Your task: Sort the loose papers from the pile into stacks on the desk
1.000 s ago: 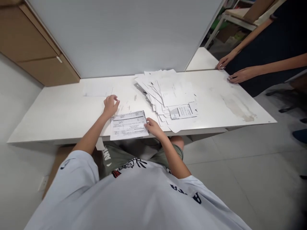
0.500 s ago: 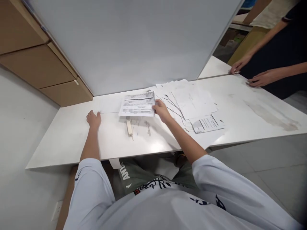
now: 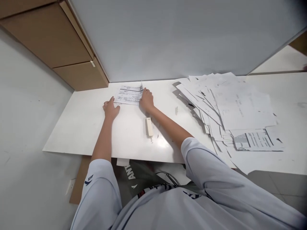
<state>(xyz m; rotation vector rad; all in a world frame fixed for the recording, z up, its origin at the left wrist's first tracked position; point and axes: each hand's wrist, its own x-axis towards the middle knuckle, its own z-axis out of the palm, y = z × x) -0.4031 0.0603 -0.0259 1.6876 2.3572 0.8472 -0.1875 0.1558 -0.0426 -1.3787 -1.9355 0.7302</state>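
My right fingers (image 3: pixel 148 94) are holding the printed sheet (image 3: pixel 128 95) by one edge, likely for control; my left fingers (image 3: pixel 107 104) are resting wide nearby.

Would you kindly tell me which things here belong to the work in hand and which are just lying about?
Likely in use:
printed paper, right hand holding its right edge, left hand near its left
paper pile
cream object, possibly

Lying about, apparently:
cardboard boxes
brown board under the table
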